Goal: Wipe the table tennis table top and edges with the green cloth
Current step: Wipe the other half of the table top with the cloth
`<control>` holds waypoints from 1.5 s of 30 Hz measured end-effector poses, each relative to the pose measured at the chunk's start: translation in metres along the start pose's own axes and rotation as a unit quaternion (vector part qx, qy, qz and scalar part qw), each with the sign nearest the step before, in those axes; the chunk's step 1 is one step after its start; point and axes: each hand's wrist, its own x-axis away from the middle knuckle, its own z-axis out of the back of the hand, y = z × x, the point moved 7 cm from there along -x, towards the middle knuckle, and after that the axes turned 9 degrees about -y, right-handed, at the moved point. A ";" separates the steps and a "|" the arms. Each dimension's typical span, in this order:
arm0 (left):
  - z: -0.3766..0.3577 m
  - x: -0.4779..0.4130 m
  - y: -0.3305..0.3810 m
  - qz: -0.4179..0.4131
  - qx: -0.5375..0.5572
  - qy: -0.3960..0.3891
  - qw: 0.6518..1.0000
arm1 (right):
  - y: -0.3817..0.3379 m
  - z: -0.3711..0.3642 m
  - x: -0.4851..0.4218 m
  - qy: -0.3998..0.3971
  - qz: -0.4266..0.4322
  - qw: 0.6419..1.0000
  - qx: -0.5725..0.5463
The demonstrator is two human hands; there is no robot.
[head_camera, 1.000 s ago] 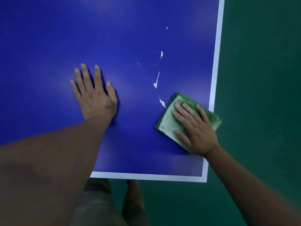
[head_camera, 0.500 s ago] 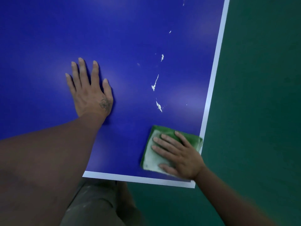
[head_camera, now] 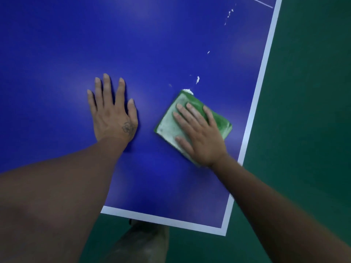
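Hands flat, fingers straight: left hand (head_camera: 114,116) braces on table (head_camera: 57,54); right hand (head_camera: 199,135) presses green cloth (head_camera: 167,123); white smears (head_camera: 197,80) and edges (head_camera: 264,73) apparently remain unwiped.

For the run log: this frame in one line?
phase: top wipe | right hand: flat on green cloth | left hand: flat on table | white smears: ahead of cloth

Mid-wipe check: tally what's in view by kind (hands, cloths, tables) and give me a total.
hands: 2, the left hand and the right hand
green cloth: 1
table tennis table: 1
total: 4
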 end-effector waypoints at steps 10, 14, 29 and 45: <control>0.001 -0.001 0.000 0.002 0.000 0.008 1.000 | -0.037 -0.030 0.142 -0.090 0.137 0.985 -0.048; 0.001 -0.002 -0.001 0.001 0.016 0.029 0.999 | 0.032 -0.011 0.100 -0.132 0.242 0.961 -0.012; 0.002 -0.002 -0.002 -0.020 0.042 0.094 0.995 | -0.007 -0.008 0.036 -0.053 0.097 0.994 -0.023; 0.008 -0.001 -0.001 -0.014 0.080 0.088 0.993 | 0.106 0.034 -0.128 0.042 -0.211 0.976 -0.021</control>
